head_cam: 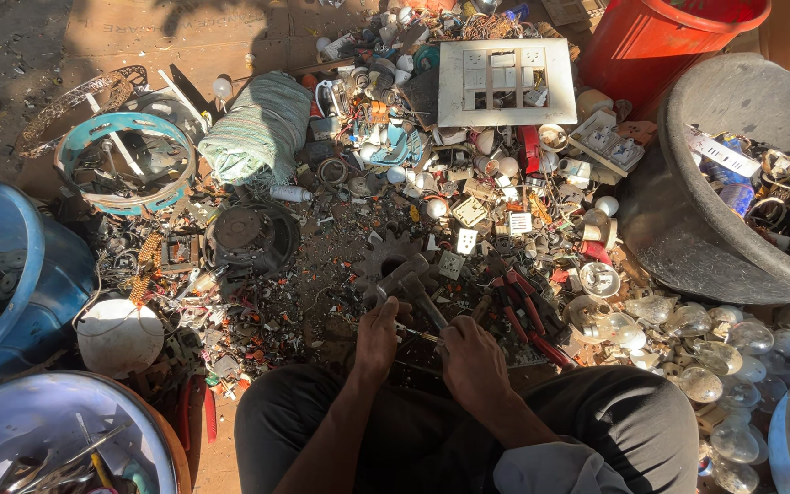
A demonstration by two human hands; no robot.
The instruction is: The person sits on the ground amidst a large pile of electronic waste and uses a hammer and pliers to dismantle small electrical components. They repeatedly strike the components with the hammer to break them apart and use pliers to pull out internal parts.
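your right hand (pixel 471 359) grips the grey metal hammer (pixel 411 284) over the dirt floor while your left hand (pixel 378 337) pinches a thin metal strip (pixel 415 333) beneath it, so a glancing blow could catch those fingers or shatter the clear glass bulbs (pixel 688 348) nearby.

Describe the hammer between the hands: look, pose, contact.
The hammer has a dull grey metal head, worn and scuffed, on a dark handle. The head lies up and away from the person, over the scrap-strewn ground beside a dark toothed gear; the handle slants down toward the right hand, which seems to grip its lower end. The left hand sits just beside it, holding a small thin piece; whether that hand touches the hammer cannot be told.
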